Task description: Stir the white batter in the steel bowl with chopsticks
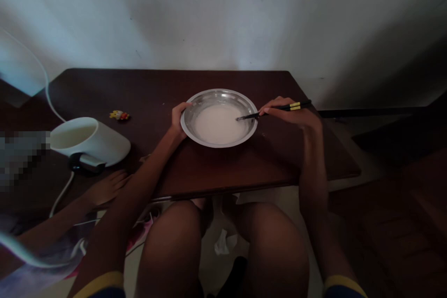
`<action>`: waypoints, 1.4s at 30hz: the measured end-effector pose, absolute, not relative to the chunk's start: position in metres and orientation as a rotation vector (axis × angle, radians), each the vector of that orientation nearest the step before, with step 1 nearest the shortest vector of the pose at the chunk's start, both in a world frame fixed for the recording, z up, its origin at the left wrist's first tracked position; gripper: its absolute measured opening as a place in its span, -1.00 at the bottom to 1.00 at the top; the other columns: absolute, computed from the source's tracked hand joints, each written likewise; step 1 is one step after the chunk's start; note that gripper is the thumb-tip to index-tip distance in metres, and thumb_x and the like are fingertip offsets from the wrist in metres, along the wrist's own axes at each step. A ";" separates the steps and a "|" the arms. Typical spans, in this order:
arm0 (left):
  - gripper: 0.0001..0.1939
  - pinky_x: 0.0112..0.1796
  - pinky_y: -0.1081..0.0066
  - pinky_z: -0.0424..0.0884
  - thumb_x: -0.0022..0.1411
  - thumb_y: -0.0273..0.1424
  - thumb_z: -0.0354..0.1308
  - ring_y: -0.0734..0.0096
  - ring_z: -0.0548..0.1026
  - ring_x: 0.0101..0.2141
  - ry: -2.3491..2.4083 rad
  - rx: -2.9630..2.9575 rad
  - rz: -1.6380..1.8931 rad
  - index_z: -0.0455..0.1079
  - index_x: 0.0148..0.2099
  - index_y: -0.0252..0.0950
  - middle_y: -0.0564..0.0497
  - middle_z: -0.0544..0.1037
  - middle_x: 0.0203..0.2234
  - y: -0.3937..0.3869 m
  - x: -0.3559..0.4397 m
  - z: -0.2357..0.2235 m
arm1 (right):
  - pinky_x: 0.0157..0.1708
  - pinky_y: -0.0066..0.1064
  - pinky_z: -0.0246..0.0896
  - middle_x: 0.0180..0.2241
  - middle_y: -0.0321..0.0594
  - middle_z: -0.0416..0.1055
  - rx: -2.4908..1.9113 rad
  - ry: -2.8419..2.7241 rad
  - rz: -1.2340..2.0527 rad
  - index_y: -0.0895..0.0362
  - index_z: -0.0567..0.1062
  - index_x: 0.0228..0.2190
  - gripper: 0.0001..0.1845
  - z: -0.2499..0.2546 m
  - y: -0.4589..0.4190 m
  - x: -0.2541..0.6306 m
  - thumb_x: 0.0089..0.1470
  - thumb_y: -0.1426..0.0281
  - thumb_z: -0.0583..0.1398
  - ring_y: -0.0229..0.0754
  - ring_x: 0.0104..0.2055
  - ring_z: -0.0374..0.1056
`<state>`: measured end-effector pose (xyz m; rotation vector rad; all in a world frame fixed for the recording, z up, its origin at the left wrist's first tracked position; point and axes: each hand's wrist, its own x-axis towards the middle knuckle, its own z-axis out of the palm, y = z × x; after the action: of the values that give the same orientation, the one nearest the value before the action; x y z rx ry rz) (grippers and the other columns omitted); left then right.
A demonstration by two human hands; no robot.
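A round metal basin [218, 145] stands on the dark wooden table in front of me. Inside it lies a smooth white batter-like mixture [218, 123]. My left hand [179, 117] is closed on the basin's left rim, the thumb on top and the other fingers mostly hidden. Black chopsticks [295, 105] with gold bands are gripped in my right hand [281, 109], just beyond the right rim. Their tips dip into the right part of the mixture, and some of it clings to them.
A white appliance [111, 142] with a black-and-silver handle and a cord lies tilted at the left. Behind it is a small yellow-red figurine [119, 115]. Another person's hand [108, 187] rests on the table [223, 172] edge beside my left forearm. Crumpled tissue [223, 242] lies on the floor.
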<state>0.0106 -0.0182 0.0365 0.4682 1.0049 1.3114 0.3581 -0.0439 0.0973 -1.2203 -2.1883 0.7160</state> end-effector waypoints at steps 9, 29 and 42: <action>-0.82 -0.19 0.21 0.67 0.18 -0.33 0.28 -0.02 0.72 -0.24 1.051 0.455 1.283 0.48 -0.47 -0.21 0.01 0.60 -0.61 -0.020 0.012 0.040 | 0.19 -0.19 0.37 -0.08 -0.18 0.73 -0.991 -2.309 0.901 -0.02 0.80 -0.19 -0.57 0.086 -0.036 0.295 0.32 -0.04 0.27 -0.04 0.09 0.52; -0.84 -0.20 0.25 0.66 0.21 -0.35 0.23 0.05 0.71 -0.29 1.026 0.429 1.283 0.52 -0.42 -0.24 -0.01 0.60 -0.60 -0.020 0.013 0.041 | 0.28 -0.13 0.35 -0.07 -0.21 0.72 -1.017 -2.270 0.834 -0.06 0.78 -0.19 -0.64 0.080 -0.034 0.286 0.32 0.00 0.29 -0.03 0.14 0.51; -0.84 -0.17 0.20 0.66 0.13 -0.28 0.32 -0.04 0.72 -0.24 1.019 0.455 1.291 0.58 -0.33 -0.27 -0.03 0.65 -0.54 -0.020 0.013 0.039 | 0.19 -0.11 0.39 -0.15 -0.13 0.72 -1.016 -2.293 0.928 -0.03 0.80 -0.25 -0.59 0.100 -0.053 0.332 0.28 -0.05 0.31 0.02 0.09 0.49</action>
<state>0.0126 -0.0200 0.0390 0.4547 1.0186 1.2911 0.3325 -0.0528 0.1004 -1.0157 -2.2932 0.9278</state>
